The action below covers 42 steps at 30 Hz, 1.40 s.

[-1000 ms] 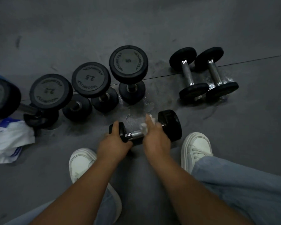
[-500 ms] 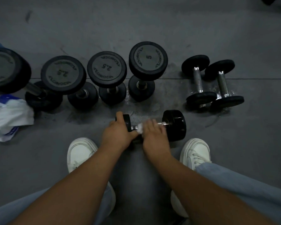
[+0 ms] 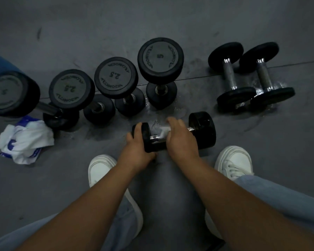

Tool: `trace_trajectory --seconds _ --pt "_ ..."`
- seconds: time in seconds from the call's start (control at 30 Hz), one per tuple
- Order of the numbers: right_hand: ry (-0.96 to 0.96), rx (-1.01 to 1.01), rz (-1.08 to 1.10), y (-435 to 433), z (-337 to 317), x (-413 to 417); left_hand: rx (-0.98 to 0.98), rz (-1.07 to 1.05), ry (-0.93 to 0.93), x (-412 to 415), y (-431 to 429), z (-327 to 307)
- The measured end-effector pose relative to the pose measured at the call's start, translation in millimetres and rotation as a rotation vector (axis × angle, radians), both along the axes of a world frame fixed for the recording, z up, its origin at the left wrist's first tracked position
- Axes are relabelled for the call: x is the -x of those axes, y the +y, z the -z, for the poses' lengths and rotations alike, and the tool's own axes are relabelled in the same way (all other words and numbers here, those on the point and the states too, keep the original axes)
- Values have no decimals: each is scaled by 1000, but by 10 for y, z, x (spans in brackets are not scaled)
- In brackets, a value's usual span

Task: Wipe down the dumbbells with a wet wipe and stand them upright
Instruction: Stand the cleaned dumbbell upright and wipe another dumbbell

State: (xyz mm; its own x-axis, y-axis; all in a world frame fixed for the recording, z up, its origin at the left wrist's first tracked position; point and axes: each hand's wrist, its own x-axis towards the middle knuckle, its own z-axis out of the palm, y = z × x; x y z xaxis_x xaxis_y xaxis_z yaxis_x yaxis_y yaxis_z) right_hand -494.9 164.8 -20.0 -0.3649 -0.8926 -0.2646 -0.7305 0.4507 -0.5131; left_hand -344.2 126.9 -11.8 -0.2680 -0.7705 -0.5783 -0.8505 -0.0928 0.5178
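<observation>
A black dumbbell (image 3: 202, 131) lies on its side on the grey floor in front of me. My left hand (image 3: 137, 144) grips its left head. My right hand (image 3: 181, 137) is wrapped over the chrome handle, pressing a white wet wipe (image 3: 162, 130) against it. Several black dumbbells stand upright in a row behind it, among them two marked 2.5 (image 3: 116, 77) (image 3: 72, 89) and one marked 5 (image 3: 160, 58). Two more dumbbells (image 3: 229, 75) (image 3: 264, 75) lie flat at the back right.
A crumpled white and blue wipe packet (image 3: 24, 140) lies on the floor at the left. My white shoes (image 3: 100, 168) (image 3: 233, 160) flank the dumbbell. A blue object (image 3: 0, 64) sits at the far left. The floor shows wet patches around the dumbbells.
My right hand with the wipe has slid along the handle, first toward the left head, then back toward the middle. The camera view has shifted, so the scene sits differently in frame.
</observation>
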Motion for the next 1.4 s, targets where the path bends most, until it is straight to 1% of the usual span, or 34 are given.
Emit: trace_trajectory --seconds 0.03,0.1,0.17,0.23,0.33,0.4,0.47,0.5,0.53,0.57,0.6,0.63,0.67,0.7,0.77,0.8,0.83,0.9,0.93,0.97,1.07,1.1,1.17,1.2,1.3,1.33,1.4 --pt "-62 -4 46 -14 -31 -28 1 -7 3 12 -1 -9" --pt "-86 28 80 -4 -21 -61 2 -9 -5 27 -11 -21" --pt "-21 63 111 50 72 -71 7 -6 -18 31 -25 -22" --pt "106 70 129 135 216 -88 7 0 -24 33 -30 -17" --pt "289 14 -19 223 396 -119 4 -5 -8 21 -36 2" --pt "319 38 -118 181 464 -132 -2 -6 -2 21 -39 11" --pt "240 76 -286 80 450 -115 2 -2 -2 14 -40 17" --pt "174 62 -368 17 414 -59 3 -2 -3 15 -38 16" --pt "107 13 -379 -42 365 28 0 -2 -9 19 -38 15" --pt "60 -23 -320 -87 309 108 -2 0 -17 22 -41 16" --pt "55 -18 -221 -87 270 167 -5 1 -25 21 -46 18" --pt "95 -4 -151 -66 254 180 -5 1 -28 19 -55 22" --pt "158 -12 -163 -67 226 129 -3 0 -29 19 -63 25" --pt "203 -50 -245 -77 209 41 -2 -3 -28 20 -70 27" --pt "151 -81 -401 -102 188 -83 -6 -5 -31 29 -78 25" --pt "122 -114 -404 -138 185 -48 -7 -2 -34 30 -81 22" --pt "145 -133 -365 -159 203 18 -6 4 -36 27 -82 20" --pt "332 -156 -247 -85 268 83 -1 11 -31 25 -78 12" --pt "392 -164 -235 -48 244 38 3 11 -30 24 -74 6" --pt "405 -166 -250 -39 222 4 8 13 -35 23 -67 6" --pt "279 -142 -418 -113 231 101 3 19 -49 25 -59 -9" --pt "242 -129 -390 -139 233 185 -6 17 -47 29 -69 -12" --pt "291 -75 -255 -76 249 183 -12 21 -51 30 -99 -13" --pt "290 -73 -249 -32 257 69 -14 22 -57 28 -115 -12" --pt "244 75 -412 10 335 -178 -22 18 -49 24 -146 3" --pt "220 71 -374 -43 315 -120 -18 20 -48 25 -148 6" --pt "257 60 -178 -61 291 2 9 11 -56 33 -142 25"
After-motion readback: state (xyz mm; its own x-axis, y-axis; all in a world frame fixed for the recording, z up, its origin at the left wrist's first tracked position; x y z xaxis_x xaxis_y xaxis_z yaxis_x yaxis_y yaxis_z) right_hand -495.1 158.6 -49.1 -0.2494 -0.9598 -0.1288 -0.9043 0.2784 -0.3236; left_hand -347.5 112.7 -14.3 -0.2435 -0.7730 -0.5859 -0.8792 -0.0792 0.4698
